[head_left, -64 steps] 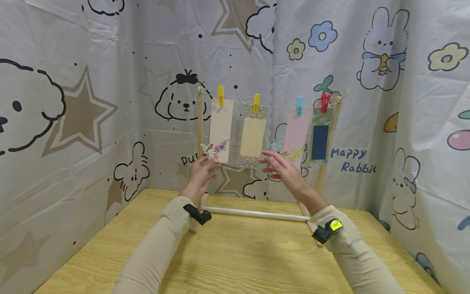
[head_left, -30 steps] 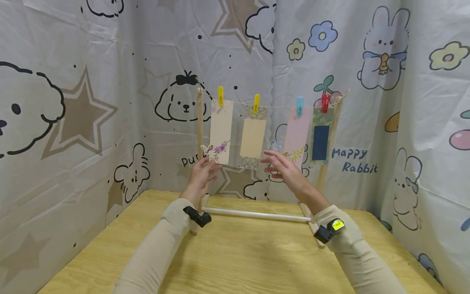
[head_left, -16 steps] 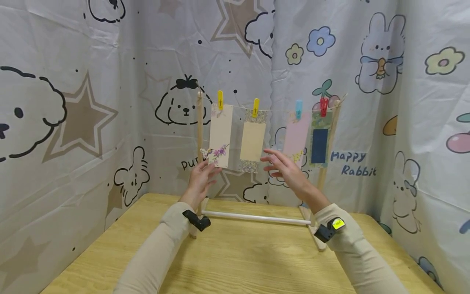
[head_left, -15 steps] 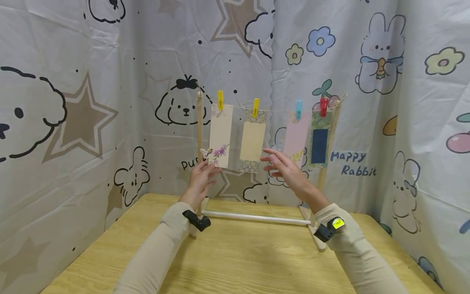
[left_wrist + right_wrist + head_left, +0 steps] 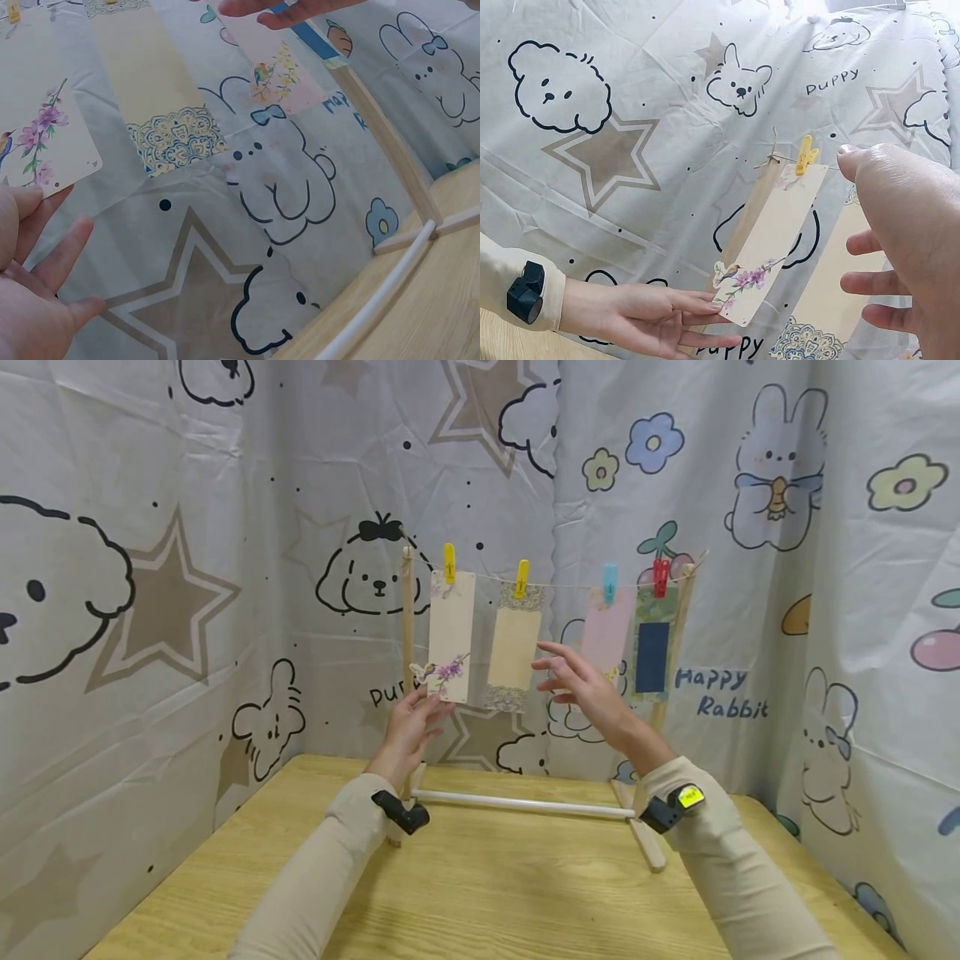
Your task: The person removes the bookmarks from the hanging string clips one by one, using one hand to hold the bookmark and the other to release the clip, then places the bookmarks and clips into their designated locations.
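Note:
My left hand (image 5: 408, 731) pinches the lower left corner of a cream bookmark (image 5: 453, 618) printed with purple blossoms and a bird. In the left wrist view its thumb lies in front and a finger behind. A yellow clothespin (image 5: 449, 562) clips this bookmark to a string. My right hand (image 5: 592, 697) is held up with fingers spread and relaxed, empty, near the right edge of a lace-patterned bookmark (image 5: 516, 647), which hangs from another yellow clothespin (image 5: 521, 578). Behind that hand hangs a pink bookmark (image 5: 606, 627) under a blue clothespin (image 5: 611, 583), its lower part partly hidden.
A green and navy bookmark (image 5: 652, 656) hangs at the right from a red clothespin (image 5: 661, 577). The string runs between wooden posts (image 5: 408, 627), joined low down by a white rod (image 5: 525, 804). The stand is on a wooden table (image 5: 495, 885) before a patterned curtain (image 5: 337, 468).
My right hand has risen slightly beside the lace-patterned bookmark. My left hand keeps its pinch on the blossom bookmark, nearly still. The head view has tilted up a little.

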`<action>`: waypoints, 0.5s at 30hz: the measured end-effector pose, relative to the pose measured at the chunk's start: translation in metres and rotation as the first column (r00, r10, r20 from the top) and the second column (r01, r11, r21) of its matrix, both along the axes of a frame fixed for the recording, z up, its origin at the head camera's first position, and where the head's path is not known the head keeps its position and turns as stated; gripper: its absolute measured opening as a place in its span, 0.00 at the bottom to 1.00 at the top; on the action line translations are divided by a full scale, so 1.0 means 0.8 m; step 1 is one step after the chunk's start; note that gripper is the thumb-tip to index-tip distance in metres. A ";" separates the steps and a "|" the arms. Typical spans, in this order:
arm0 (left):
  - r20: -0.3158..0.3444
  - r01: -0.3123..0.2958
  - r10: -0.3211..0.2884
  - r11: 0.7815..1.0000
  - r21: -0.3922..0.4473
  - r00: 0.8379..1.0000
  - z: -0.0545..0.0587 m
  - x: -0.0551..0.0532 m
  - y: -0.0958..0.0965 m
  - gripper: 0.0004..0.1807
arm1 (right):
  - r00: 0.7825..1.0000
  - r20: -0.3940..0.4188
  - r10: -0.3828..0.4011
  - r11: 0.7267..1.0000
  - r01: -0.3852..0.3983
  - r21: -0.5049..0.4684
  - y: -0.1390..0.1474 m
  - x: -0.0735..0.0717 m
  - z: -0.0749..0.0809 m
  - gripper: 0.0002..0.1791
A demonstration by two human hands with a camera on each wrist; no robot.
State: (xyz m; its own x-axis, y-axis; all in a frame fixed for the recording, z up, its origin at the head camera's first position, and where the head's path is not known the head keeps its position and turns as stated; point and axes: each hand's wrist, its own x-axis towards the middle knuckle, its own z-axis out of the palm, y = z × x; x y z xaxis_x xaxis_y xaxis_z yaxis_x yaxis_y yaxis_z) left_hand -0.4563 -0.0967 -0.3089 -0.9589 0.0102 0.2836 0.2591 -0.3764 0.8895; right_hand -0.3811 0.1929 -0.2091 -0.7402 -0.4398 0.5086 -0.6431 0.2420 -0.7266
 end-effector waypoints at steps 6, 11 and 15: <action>-0.024 -0.001 0.001 1.000 -0.001 1.000 -0.002 0.000 0.002 0.18 | 1.000 0.002 0.006 1.000 -0.006 -0.009 0.000 -0.003 0.006 0.33; 0.001 -0.001 0.001 1.000 0.011 1.000 0.000 -0.002 0.003 0.19 | 1.000 -0.004 0.007 1.000 -0.007 0.000 -0.003 -0.005 0.011 0.33; 0.015 -0.017 0.016 0.999 0.032 1.000 0.001 -0.004 0.002 0.20 | 1.000 -0.008 -0.001 1.000 0.001 0.001 -0.005 -0.006 0.016 0.32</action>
State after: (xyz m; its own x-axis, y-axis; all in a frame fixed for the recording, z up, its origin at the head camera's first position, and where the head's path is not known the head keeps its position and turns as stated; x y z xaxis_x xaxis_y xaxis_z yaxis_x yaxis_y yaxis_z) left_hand -0.4595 -0.0950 -0.3082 -0.9630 -0.0146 0.2690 0.2521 -0.4004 0.8810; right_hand -0.3855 0.1888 -0.1959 -0.7364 -0.4396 0.5143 -0.6489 0.2438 -0.7208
